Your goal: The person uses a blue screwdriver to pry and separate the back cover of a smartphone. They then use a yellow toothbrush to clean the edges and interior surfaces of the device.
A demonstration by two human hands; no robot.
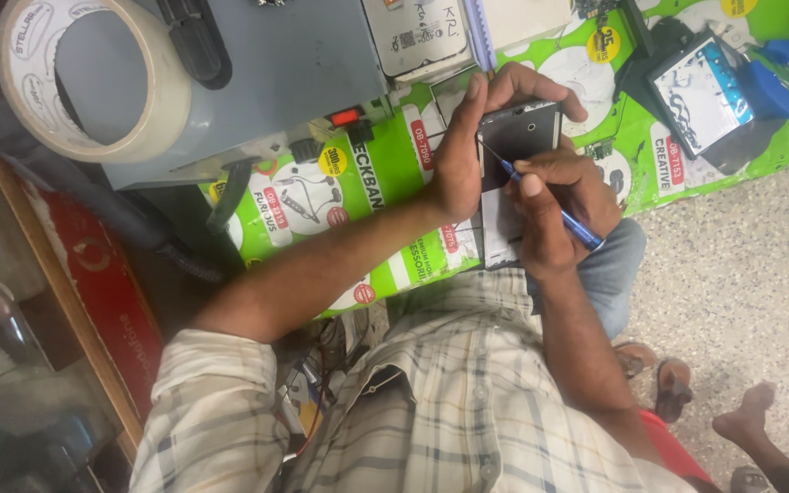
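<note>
My left hand grips a dark phone with its back open, thumb and fingers wrapped round its far end. My right hand is shut on a thin screwdriver with a blue handle. Its metal tip touches the phone's near left edge, close to my left thumb. Both hands hold the phone just above a green printed mat. A white part of the phone shows below my hands, partly hidden by my right hand.
A big roll of pale tape lies on a grey box-shaped machine. A silver flat device sits beside it. Another opened phone and blue-handled pliers lie at the right. Another person's bare foot is on the speckled floor.
</note>
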